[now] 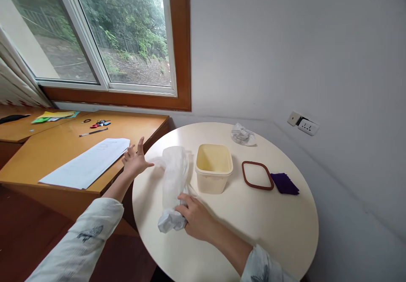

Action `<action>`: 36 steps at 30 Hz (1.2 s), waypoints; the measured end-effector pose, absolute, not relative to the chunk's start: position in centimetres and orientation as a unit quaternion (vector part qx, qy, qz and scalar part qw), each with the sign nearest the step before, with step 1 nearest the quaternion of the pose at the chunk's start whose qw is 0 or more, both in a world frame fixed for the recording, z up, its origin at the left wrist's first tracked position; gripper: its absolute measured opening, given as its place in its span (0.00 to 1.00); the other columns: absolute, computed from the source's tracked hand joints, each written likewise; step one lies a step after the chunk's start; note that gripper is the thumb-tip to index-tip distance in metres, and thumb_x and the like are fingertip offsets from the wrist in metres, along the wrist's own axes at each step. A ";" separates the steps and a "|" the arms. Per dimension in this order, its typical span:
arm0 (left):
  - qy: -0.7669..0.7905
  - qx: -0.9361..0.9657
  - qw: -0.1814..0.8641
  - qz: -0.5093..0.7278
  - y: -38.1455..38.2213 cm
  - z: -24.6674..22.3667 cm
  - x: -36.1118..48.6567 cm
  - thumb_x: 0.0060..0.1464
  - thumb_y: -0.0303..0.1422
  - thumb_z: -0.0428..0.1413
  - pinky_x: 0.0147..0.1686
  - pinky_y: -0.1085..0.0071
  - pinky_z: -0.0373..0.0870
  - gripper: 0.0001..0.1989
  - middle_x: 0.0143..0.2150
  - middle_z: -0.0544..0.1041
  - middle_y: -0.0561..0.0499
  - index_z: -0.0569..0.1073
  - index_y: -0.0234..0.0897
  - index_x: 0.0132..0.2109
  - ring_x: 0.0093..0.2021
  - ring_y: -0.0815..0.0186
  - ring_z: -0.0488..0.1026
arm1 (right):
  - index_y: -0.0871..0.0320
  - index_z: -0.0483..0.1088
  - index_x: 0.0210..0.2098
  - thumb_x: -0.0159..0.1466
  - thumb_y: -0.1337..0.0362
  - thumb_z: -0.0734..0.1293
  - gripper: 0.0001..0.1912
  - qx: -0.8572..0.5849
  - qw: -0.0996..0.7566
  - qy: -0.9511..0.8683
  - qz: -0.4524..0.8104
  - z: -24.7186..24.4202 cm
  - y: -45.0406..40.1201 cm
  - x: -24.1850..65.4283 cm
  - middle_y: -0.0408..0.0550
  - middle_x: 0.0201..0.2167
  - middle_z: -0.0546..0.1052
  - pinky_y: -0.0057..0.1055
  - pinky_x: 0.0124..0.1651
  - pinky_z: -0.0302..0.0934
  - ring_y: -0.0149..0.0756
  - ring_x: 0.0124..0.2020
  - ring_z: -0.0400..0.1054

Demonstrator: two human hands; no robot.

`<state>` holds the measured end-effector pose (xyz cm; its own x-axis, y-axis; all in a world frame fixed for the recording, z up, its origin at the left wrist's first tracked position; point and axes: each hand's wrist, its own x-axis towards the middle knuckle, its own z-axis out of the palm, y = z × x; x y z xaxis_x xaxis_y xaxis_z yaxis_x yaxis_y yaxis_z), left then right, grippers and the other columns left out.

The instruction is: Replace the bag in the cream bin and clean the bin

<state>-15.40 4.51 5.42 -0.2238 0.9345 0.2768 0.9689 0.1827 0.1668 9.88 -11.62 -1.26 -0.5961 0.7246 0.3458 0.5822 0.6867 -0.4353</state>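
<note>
A thin white plastic bag (pixel 174 170) lies stretched out on the round table, its near end bunched up. My right hand (pixel 198 218) grips the bag near that bunched end, thumb and fingers closed on the film. At the table's left edge, my left hand (pixel 135 161) has its fingers spread, and its thumb is close to a thin wisp of the bag; I cannot tell whether they touch. Just right of the bag stands a cream plastic bin (pixel 213 182), upright, with nothing visible inside.
On the round white table (pixel 253 231) lie a brown rounded-square ring (pixel 244 173), a folded dark purple cloth (pixel 284 184) and a crumpled clear bag (pixel 242 135). The wooden desk (pixel 139 123) at left holds paper sheets (pixel 89 163), a pen (pixel 93 132) and scissors (pixel 95 126).
</note>
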 end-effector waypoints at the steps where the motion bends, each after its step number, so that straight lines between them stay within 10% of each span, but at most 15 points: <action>1: -0.761 -0.627 0.054 -0.158 4.0 5.8 -15.4 0.37 0.47 0.59 0.50 0.52 0.57 0.53 0.60 0.50 0.34 0.39 0.42 0.65 0.57 0.39 0.55 | 0.59 0.68 0.44 0.53 0.73 0.61 0.19 -0.372 0.260 -0.880 0.139 -1.4 -11.4 9.8 0.53 0.55 0.62 0.35 0.55 0.56 0.39 0.53 0.59; 7: -0.665 -0.719 -0.175 -0.106 0.3 5.4 -11.1 0.51 0.57 0.39 0.45 0.57 0.64 0.42 0.51 0.67 0.34 0.40 0.37 0.65 0.51 0.48 0.68 | 0.60 0.67 0.45 0.52 0.74 0.61 0.20 -0.361 0.267 -0.882 0.144 -1.4 -9.7 9.2 0.55 0.54 0.63 0.33 0.56 0.54 0.38 0.56 0.56; 13: -0.678 -0.731 -0.078 0.010 0.2 0.5 -6.4 0.54 0.52 0.39 0.56 0.46 0.47 0.39 0.66 0.42 0.31 0.42 0.35 0.66 0.65 0.45 0.43 | 0.59 0.66 0.47 0.53 0.72 0.61 0.21 -0.355 0.255 -0.887 0.147 -0.9 -10.2 9.4 0.54 0.54 0.64 0.36 0.57 0.53 0.39 0.56 0.56; 22: -0.661 -0.750 -0.021 0.005 5.0 -2.4 -7.2 0.59 0.43 0.32 0.60 0.50 0.36 0.33 0.67 0.43 0.38 0.47 0.25 0.64 0.66 0.52 0.39 | 0.55 0.59 0.56 0.60 0.69 0.58 0.24 -0.399 0.271 -0.863 0.152 0.8 -13.6 13.5 0.50 0.57 0.62 0.39 0.61 0.49 0.37 0.59 0.53; 36: -0.570 -0.821 -0.025 0.015 13.5 -1.1 -8.3 0.60 0.41 0.36 0.58 0.52 0.45 0.28 0.65 0.50 0.35 0.51 0.30 0.63 0.65 0.56 0.47 | 0.56 0.68 0.44 0.56 0.79 0.55 0.21 -0.525 0.291 -0.793 0.105 -0.9 -14.4 17.8 0.50 0.49 0.69 0.41 0.55 0.60 0.39 0.53 0.61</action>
